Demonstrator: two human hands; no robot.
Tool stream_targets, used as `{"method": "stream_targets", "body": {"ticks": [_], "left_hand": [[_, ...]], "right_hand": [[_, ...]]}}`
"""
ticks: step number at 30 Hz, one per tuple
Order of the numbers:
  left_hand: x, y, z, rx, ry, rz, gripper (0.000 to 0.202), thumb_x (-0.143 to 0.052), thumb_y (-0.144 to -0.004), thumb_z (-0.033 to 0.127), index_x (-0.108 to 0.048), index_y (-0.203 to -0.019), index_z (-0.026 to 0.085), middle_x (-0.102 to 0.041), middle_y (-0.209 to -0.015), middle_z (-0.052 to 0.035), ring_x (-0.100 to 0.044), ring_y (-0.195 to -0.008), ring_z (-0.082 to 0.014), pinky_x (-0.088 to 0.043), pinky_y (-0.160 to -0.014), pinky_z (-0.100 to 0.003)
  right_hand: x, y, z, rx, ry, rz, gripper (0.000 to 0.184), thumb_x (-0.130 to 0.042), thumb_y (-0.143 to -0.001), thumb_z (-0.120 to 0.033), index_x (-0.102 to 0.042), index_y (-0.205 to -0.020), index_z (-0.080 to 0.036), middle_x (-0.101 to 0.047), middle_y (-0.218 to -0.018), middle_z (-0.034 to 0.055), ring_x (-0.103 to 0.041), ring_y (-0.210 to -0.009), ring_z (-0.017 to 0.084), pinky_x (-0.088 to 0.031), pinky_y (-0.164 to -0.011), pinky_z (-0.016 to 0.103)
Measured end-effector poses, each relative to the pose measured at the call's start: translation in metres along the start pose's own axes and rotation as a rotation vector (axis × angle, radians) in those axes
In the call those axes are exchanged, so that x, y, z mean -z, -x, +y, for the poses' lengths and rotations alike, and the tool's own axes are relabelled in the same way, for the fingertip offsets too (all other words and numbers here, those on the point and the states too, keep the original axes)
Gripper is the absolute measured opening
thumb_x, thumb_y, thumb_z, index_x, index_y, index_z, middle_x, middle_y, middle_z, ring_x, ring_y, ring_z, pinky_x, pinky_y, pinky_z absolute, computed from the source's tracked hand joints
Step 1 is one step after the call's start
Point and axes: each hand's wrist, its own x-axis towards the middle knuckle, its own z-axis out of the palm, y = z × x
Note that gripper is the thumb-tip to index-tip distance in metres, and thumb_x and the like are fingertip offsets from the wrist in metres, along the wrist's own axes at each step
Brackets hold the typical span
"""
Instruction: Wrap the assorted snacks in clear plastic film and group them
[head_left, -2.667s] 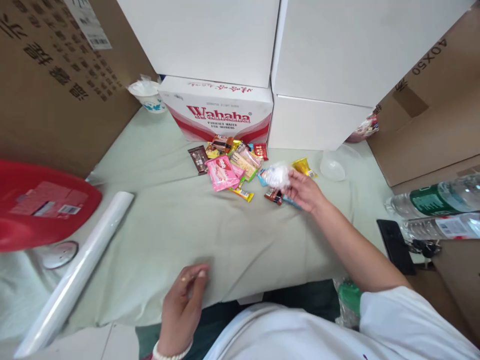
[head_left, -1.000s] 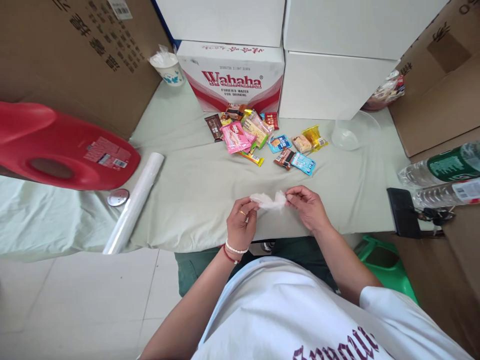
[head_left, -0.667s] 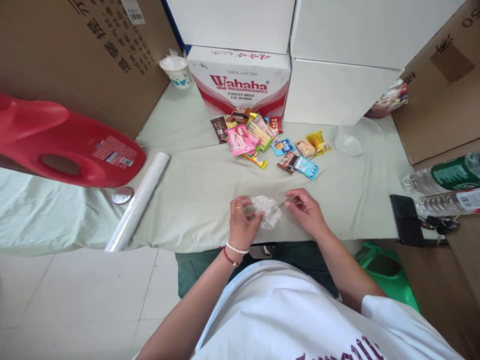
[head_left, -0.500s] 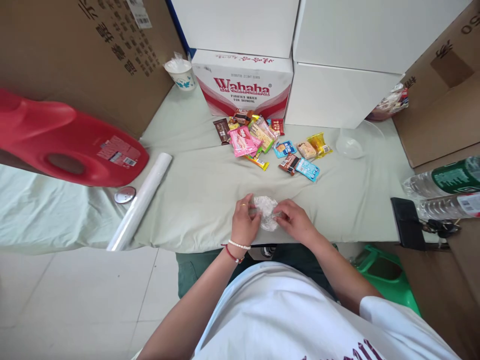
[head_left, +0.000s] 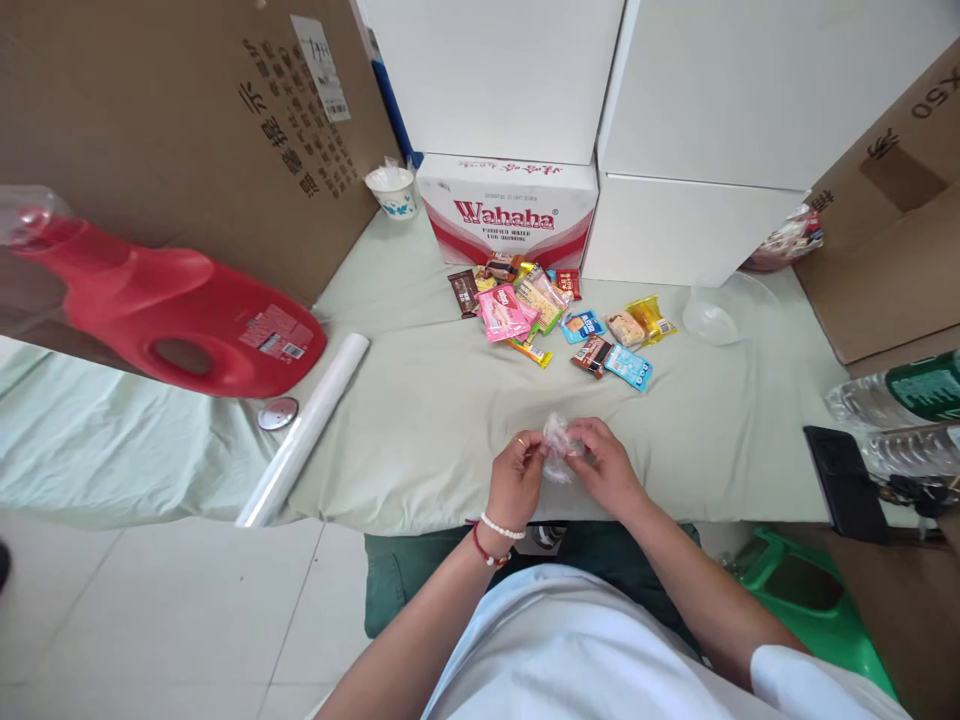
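A crumpled piece of clear plastic film (head_left: pixel 556 450) is gathered between my two hands, over the near part of the cloth-covered table (head_left: pixel 420 430). My left hand (head_left: pixel 517 475) pinches its left side with thumb and fingers. On the right side, my right hand (head_left: pixel 606 468) grips the film in a similar pinch. Whether anything lies inside the film cannot be made out. Beyond my hands is a pile of wrapped snacks (head_left: pixel 504 313), with several more packets, one of them light blue (head_left: pixel 628 367), to its right.
A red jug (head_left: pixel 225 330), a white roll (head_left: pixel 307 425) and a round metal lid (head_left: pixel 277 413) lie at left. A Wahaha carton (head_left: pixel 510 215) and a paper cup (head_left: pixel 393 190) stand at the back. At right are a clear bowl (head_left: pixel 712 318), plastic bottles (head_left: pixel 926 390) and a phone (head_left: pixel 844 480).
The plastic film is bunched smaller, and my fingers have drawn closer together around it. The whole view has shifted, so the scene sits lower and slightly further right.
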Motion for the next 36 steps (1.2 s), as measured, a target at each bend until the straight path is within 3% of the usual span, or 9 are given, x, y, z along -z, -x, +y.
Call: {"method": "stream_targets", "body": {"ticks": [3,8,11,14,21,25,28,32,36], "left_hand": [[0.005,0.000,0.000,0.040,-0.018,0.083,0.015,-0.055,-0.089,0.033,-0.065,-0.088,0.022,-0.066,-0.075,-0.0001,-0.059,-0.070,-0.0158,-0.047,-0.069,-0.028],[0.033,-0.010,0.000,0.171,0.029,0.148,0.019,-0.065,-0.082,0.039,-0.066,-0.089,0.022,-0.061,-0.071,0.0025,-0.053,-0.063,-0.0137,-0.043,-0.061,-0.026],[0.053,-0.015,0.004,0.235,0.123,0.129,0.034,-0.077,-0.072,0.046,-0.068,-0.093,0.020,-0.063,-0.072,0.0030,-0.050,-0.060,-0.0114,-0.041,-0.058,-0.025],[0.068,-0.017,0.007,0.288,0.151,0.076,0.046,-0.085,-0.066,0.054,-0.071,-0.090,0.018,-0.062,-0.069,0.0035,-0.048,-0.058,-0.0098,-0.038,-0.057,-0.024],[0.066,-0.018,0.010,0.302,0.072,-0.112,0.055,-0.086,-0.067,0.056,-0.073,-0.102,0.016,-0.068,-0.085,-0.0013,-0.055,-0.066,-0.0108,-0.045,-0.063,-0.025],[0.073,-0.017,0.007,0.171,-0.116,0.046,0.049,-0.082,-0.073,0.051,-0.069,-0.107,0.019,-0.068,-0.106,-0.0069,-0.062,-0.076,-0.0132,-0.053,-0.073,-0.030],[0.098,-0.029,0.012,0.067,-0.263,0.134,0.037,-0.072,-0.083,0.051,-0.069,-0.106,0.021,-0.069,-0.109,-0.0083,-0.066,-0.084,-0.0168,-0.054,-0.073,-0.031],[0.151,-0.093,0.032,-0.045,-0.440,0.262,0.025,-0.065,-0.088,0.043,-0.068,-0.098,0.021,-0.070,-0.098,-0.0057,-0.066,-0.087,-0.0194,-0.055,-0.082,-0.034],[0.198,-0.205,0.057,-0.076,-0.721,0.466,0.009,-0.061,-0.087,0.028,-0.064,-0.089,0.020,-0.068,-0.098,-0.0066,-0.067,-0.090,-0.0207,-0.055,-0.094,-0.039]], "right_hand": [[-0.001,-0.005,0.000,-0.147,-0.182,0.002,0.025,-0.065,-0.093,-0.046,-0.073,-0.096,-0.022,-0.069,-0.098,0.0070,-0.064,-0.091,0.021,-0.052,-0.080,0.035],[0.020,-0.013,-0.003,-0.560,-0.656,-0.090,0.045,-0.087,-0.070,-0.056,-0.069,-0.089,-0.019,-0.058,-0.067,-0.0037,-0.044,-0.053,0.009,-0.037,-0.051,0.023],[0.039,-0.022,-0.006,-0.641,-0.784,0.008,0.053,-0.096,-0.060,-0.051,-0.067,-0.091,-0.020,-0.054,-0.066,-0.0070,-0.033,-0.047,0.004,-0.023,-0.044,0.019],[0.049,-0.035,-0.007,-0.650,-0.783,0.026,0.053,-0.098,-0.059,-0.049,-0.066,-0.089,-0.019,-0.055,-0.068,-0.0063,-0.033,-0.048,0.003,-0.020,-0.043,0.018],[0.050,-0.064,0.005,-0.396,-0.487,0.116,0.041,-0.082,-0.076,-0.053,-0.067,-0.097,-0.020,-0.059,-0.079,-0.0016,-0.051,-0.058,0.010,-0.047,-0.055,0.026],[0.049,-0.056,-0.006,-0.146,0.057,0.344,0.039,-0.068,-0.091,-0.045,-0.068,-0.122,-0.021,-0.063,-0.125,0.0138,-0.065,-0.084,0.020,-0.060,-0.076,0.040],[0.037,-0.039,-0.022,0.191,0.268,0.164,0.044,-0.061,-0.100,-0.035,-0.061,-0.143,-0.025,-0.056,-0.148,0.0176,-0.063,-0.124,0.029,-0.058,-0.101,0.050],[0.012,-0.022,-0.014,0.485,0.460,-0.318,0.050,-0.064,-0.100,-0.030,-0.059,-0.149,-0.031,-0.052,-0.161,0.0112,-0.048,-0.148,0.033,-0.044,-0.120,0.061],[0.003,-0.022,0.018,0.519,0.581,-0.383,0.046,-0.064,-0.100,-0.028,-0.065,-0.145,-0.034,-0.057,-0.158,0.0065,-0.052,-0.147,0.030,-0.046,-0.121,0.056]]}}
